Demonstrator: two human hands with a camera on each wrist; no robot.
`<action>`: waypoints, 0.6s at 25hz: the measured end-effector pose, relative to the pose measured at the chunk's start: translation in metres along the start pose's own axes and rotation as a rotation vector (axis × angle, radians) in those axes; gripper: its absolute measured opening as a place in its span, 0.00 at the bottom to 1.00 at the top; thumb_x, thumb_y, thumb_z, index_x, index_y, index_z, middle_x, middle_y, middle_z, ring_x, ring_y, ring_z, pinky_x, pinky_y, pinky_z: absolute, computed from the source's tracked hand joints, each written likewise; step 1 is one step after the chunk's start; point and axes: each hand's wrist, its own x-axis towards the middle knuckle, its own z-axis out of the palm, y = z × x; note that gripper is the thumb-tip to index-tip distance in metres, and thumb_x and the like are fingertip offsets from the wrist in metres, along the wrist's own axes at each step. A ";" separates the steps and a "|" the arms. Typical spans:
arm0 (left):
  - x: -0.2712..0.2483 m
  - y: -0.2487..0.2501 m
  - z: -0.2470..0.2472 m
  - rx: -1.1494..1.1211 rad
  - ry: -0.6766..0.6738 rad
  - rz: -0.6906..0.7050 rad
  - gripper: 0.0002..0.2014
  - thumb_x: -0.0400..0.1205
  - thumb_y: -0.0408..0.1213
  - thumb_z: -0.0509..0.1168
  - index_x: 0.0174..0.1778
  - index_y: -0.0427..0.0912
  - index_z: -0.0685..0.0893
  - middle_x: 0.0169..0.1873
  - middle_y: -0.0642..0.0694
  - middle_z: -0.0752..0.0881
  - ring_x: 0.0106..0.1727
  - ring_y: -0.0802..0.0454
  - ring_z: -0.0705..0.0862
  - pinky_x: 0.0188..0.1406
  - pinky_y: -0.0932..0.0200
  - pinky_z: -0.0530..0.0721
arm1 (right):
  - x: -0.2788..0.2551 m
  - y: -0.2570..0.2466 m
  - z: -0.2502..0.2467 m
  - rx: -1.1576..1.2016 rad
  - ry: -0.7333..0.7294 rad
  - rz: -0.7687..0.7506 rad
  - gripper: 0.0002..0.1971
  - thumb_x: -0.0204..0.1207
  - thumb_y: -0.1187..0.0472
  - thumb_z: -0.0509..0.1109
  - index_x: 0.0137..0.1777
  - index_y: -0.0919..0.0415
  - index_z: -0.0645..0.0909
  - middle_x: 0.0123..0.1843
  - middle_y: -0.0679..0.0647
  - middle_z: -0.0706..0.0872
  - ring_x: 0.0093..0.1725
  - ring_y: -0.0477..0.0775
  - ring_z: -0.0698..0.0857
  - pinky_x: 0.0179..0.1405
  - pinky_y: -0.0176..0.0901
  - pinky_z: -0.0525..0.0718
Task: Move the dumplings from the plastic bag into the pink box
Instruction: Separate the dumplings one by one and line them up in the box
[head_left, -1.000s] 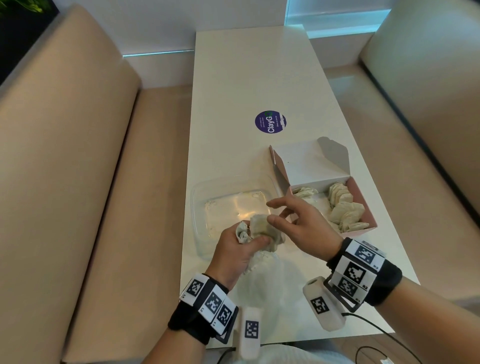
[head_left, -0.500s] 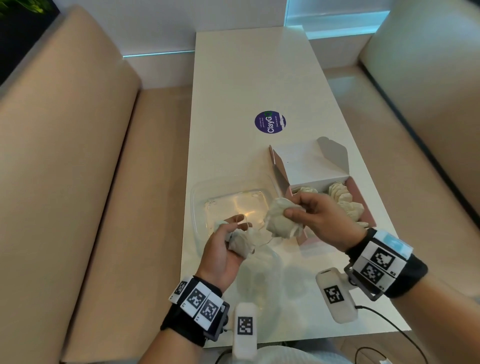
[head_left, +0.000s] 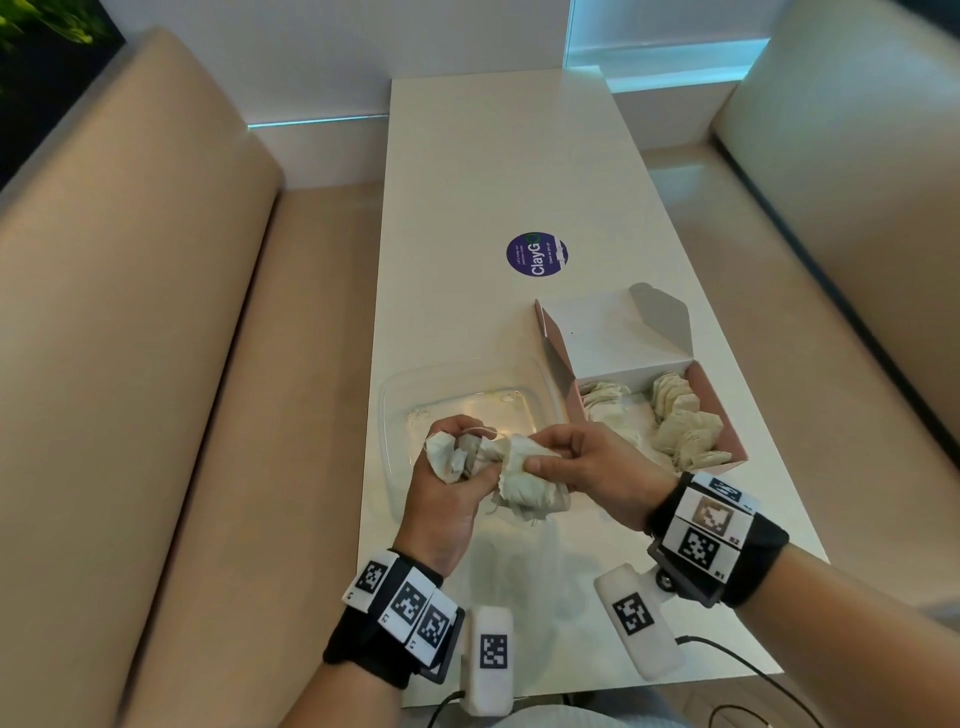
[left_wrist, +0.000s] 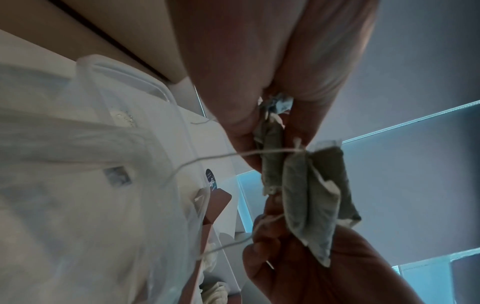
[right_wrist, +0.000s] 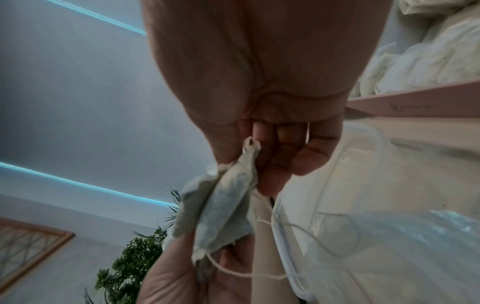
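The dumplings are pale, flat pouches with thin strings. My left hand (head_left: 457, 462) grips a bunch of dumplings (head_left: 452, 457), and my right hand (head_left: 550, 462) pinches a second bunch (head_left: 530, 488) right beside it. Strings (left_wrist: 207, 158) run between the two bunches. The hands are just above the table, in front of the pink box (head_left: 727, 436). The box stands open at the right with several dumplings (head_left: 680, 421) inside. The clear plastic bag (head_left: 519, 577) lies flat on the table under my hands. In the right wrist view my fingers (right_wrist: 270, 156) pinch a pouch (right_wrist: 218, 211) at its top corner.
A clear plastic container (head_left: 410, 395) sits left of the pink box, just beyond my hands. A round purple sticker (head_left: 537, 254) is on the white table (head_left: 493, 156) farther back. Beige bench seats (head_left: 156, 364) flank the table on both sides.
My right hand had drawn its bunch away toward the pink box; it has now come back left and down, so both bunches meet again above the bag.
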 end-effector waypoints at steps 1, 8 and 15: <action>-0.001 0.001 0.000 -0.009 -0.008 -0.018 0.19 0.70 0.20 0.68 0.51 0.45 0.79 0.46 0.44 0.86 0.49 0.46 0.84 0.48 0.50 0.84 | -0.001 0.000 0.000 -0.005 0.005 -0.001 0.01 0.74 0.66 0.71 0.45 0.63 0.83 0.36 0.57 0.87 0.33 0.48 0.85 0.33 0.36 0.82; -0.001 0.002 -0.013 -0.169 0.088 -0.163 0.09 0.82 0.23 0.57 0.43 0.40 0.79 0.35 0.41 0.82 0.30 0.50 0.80 0.35 0.55 0.82 | -0.011 -0.002 -0.016 0.099 0.023 -0.092 0.11 0.68 0.59 0.75 0.45 0.66 0.82 0.39 0.59 0.86 0.36 0.53 0.85 0.34 0.42 0.82; 0.004 -0.001 -0.008 0.087 -0.205 -0.159 0.30 0.74 0.58 0.70 0.64 0.38 0.82 0.31 0.49 0.81 0.22 0.59 0.69 0.27 0.62 0.76 | -0.019 -0.005 -0.022 0.094 -0.090 -0.140 0.17 0.61 0.47 0.81 0.43 0.59 0.86 0.40 0.58 0.89 0.39 0.54 0.86 0.39 0.41 0.84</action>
